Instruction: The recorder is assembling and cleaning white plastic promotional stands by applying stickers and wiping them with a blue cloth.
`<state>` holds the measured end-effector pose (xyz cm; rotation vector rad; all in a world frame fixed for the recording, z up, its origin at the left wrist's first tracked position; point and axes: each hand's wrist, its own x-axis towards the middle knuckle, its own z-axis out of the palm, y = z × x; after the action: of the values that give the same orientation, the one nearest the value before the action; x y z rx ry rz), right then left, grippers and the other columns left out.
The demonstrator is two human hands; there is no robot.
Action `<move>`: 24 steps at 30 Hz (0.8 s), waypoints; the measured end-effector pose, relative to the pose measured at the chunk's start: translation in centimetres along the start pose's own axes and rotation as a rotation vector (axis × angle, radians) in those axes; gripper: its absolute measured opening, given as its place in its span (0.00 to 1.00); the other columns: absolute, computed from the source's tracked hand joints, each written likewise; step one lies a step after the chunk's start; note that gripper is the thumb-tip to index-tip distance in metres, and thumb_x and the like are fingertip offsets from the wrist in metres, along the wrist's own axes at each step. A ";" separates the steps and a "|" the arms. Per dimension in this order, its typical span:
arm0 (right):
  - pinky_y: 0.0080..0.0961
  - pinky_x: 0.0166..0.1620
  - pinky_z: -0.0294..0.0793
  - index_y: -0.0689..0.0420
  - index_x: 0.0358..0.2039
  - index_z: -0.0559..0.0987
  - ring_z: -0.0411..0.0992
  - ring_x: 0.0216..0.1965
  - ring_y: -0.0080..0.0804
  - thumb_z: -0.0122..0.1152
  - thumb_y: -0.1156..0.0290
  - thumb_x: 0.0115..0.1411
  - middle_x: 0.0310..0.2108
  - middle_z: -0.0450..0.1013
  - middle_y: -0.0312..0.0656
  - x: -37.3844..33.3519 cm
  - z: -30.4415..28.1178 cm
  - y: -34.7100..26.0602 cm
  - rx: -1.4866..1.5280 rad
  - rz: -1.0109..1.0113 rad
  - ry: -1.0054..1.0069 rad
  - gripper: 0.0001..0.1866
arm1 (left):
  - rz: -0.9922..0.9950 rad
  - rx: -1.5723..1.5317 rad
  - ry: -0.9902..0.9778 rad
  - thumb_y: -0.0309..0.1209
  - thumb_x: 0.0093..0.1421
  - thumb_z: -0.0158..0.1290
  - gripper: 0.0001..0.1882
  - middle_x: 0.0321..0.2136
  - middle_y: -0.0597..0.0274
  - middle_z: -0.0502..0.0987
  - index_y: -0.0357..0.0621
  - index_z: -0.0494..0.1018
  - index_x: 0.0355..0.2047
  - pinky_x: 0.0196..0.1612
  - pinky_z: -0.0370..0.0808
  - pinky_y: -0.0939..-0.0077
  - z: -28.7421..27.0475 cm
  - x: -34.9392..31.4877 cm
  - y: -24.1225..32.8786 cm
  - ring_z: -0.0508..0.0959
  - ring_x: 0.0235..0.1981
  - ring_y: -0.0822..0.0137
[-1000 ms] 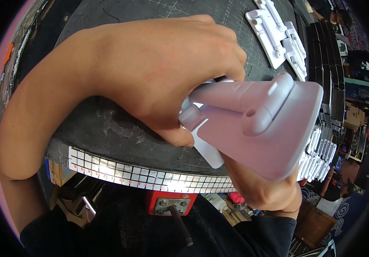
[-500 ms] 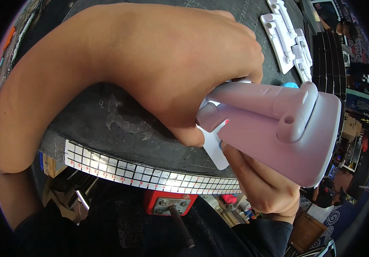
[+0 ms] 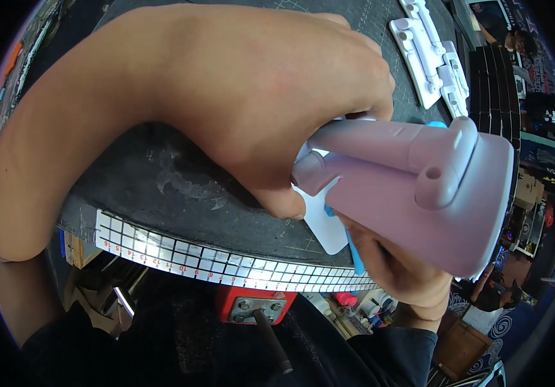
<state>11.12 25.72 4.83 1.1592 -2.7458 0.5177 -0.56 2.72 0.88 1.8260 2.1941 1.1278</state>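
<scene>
A pale pinkish-white plastic folding stand (image 3: 406, 200), which looks like a phone stand, is raised close to me, its wide plate tilted towards the right. My left hand (image 3: 290, 97) is closed round its left end, thumb below and fingers over the far side. Under the plate, my right hand (image 3: 400, 261) is curled, with its fingertips hidden behind the stand. Beside those fingers a narrow blue strip (image 3: 356, 255) shows; I cannot tell what it belongs to. A white flat tab (image 3: 326, 226) of the stand sticks out below my left thumb.
Several similar white hinged stands (image 3: 429, 58) lie at the far right of the dark worktop (image 3: 181, 174). A white gridded ruler strip (image 3: 226, 267) runs along its near edge. Below hangs a red block with a metal rod (image 3: 271, 338). Other people are in the right background.
My right hand has shifted slightly under the stand, and the blue strip now shows beside its fingers. The stand and my left hand have barely moved.
</scene>
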 end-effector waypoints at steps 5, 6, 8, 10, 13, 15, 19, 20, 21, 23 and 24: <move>0.35 0.36 0.82 0.66 0.35 0.86 0.80 0.34 0.43 0.68 0.77 0.38 0.34 0.78 0.44 0.3 0.0 -0.1 -0.001 -0.010 0.025 0.19 | -0.012 -0.016 -0.011 0.38 0.34 0.78 0.28 0.35 0.61 0.78 0.45 0.80 0.36 0.51 0.68 0.58 -0.1 0.7 0.5 0.77 0.42 0.54; 0.35 0.36 0.82 0.67 0.35 0.86 0.80 0.34 0.43 0.68 0.77 0.38 0.34 0.78 0.44 0.4 0.0 -0.1 0.003 -0.015 0.022 0.19 | -0.013 -0.006 0.003 0.39 0.34 0.78 0.27 0.35 0.61 0.77 0.45 0.79 0.35 0.50 0.68 0.58 -0.3 0.7 0.7 0.77 0.42 0.54; 0.35 0.36 0.82 0.67 0.36 0.86 0.80 0.34 0.43 0.68 0.77 0.38 0.34 0.78 0.44 0.5 0.0 -0.1 -0.024 -0.080 -0.015 0.19 | -0.046 0.008 0.028 0.39 0.35 0.78 0.26 0.34 0.62 0.76 0.45 0.79 0.34 0.50 0.68 0.59 -0.3 0.4 1.0 0.76 0.42 0.54; 0.34 0.35 0.82 0.67 0.36 0.86 0.79 0.33 0.43 0.68 0.77 0.38 0.34 0.77 0.45 0.5 0.1 0.0 0.014 -0.025 0.015 0.19 | -0.035 0.002 0.012 0.39 0.35 0.78 0.26 0.34 0.62 0.76 0.45 0.78 0.33 0.50 0.67 0.59 -0.4 0.3 0.8 0.76 0.42 0.54; 0.34 0.35 0.82 0.67 0.36 0.85 0.79 0.33 0.44 0.68 0.77 0.39 0.34 0.77 0.45 0.4 0.3 0.0 0.020 -0.002 0.044 0.19 | -0.013 -0.014 0.000 0.39 0.35 0.78 0.26 0.34 0.62 0.76 0.45 0.78 0.33 0.50 0.67 0.59 0.0 0.4 0.0 0.76 0.41 0.54; 0.35 0.36 0.82 0.67 0.36 0.85 0.79 0.33 0.44 0.68 0.77 0.39 0.34 0.77 0.45 0.3 0.4 0.0 0.019 0.006 0.056 0.19 | -0.004 -0.031 0.003 0.39 0.34 0.78 0.26 0.33 0.62 0.76 0.45 0.78 0.33 0.49 0.67 0.59 0.4 0.4 -0.5 0.76 0.41 0.54; 0.35 0.36 0.82 0.67 0.36 0.85 0.79 0.34 0.44 0.68 0.78 0.40 0.35 0.77 0.45 0.2 0.3 -0.1 0.023 0.012 0.049 0.18 | 0.012 -0.040 0.012 0.39 0.34 0.78 0.26 0.33 0.62 0.76 0.45 0.78 0.33 0.49 0.67 0.60 0.1 0.0 -0.8 0.76 0.40 0.54; 0.35 0.36 0.82 0.67 0.36 0.85 0.79 0.34 0.44 0.68 0.78 0.40 0.35 0.77 0.45 0.2 0.3 0.0 0.023 0.012 0.050 0.18 | 0.014 -0.048 0.016 0.39 0.34 0.78 0.26 0.33 0.62 0.76 0.45 0.78 0.33 0.49 0.67 0.60 -0.1 -0.1 -0.8 0.76 0.40 0.54; 0.35 0.36 0.81 0.67 0.36 0.85 0.79 0.34 0.44 0.68 0.78 0.40 0.35 0.77 0.45 0.2 0.3 0.0 0.023 0.014 0.051 0.18 | 0.017 -0.056 0.020 0.39 0.34 0.78 0.26 0.32 0.62 0.76 0.45 0.78 0.33 0.49 0.67 0.60 -0.1 -0.2 -0.8 0.76 0.40 0.54; 0.35 0.36 0.81 0.66 0.37 0.85 0.79 0.34 0.44 0.68 0.78 0.41 0.35 0.77 0.45 0.2 0.3 0.0 0.025 0.020 0.059 0.18 | 0.024 -0.078 0.022 0.39 0.34 0.78 0.26 0.32 0.62 0.75 0.46 0.78 0.33 0.49 0.67 0.60 0.2 -0.1 -1.0 0.76 0.39 0.54; 0.35 0.36 0.81 0.66 0.37 0.85 0.79 0.34 0.44 0.68 0.78 0.41 0.35 0.77 0.45 0.2 0.3 0.1 0.022 0.022 0.066 0.18 | 0.018 -0.066 0.007 0.39 0.35 0.78 0.26 0.32 0.62 0.75 0.46 0.79 0.33 0.49 0.67 0.60 0.6 0.0 -1.1 0.76 0.39 0.54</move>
<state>10.91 25.51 4.62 1.0977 -2.7065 0.5798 -1.21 3.02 -0.16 1.8210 2.1215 1.1966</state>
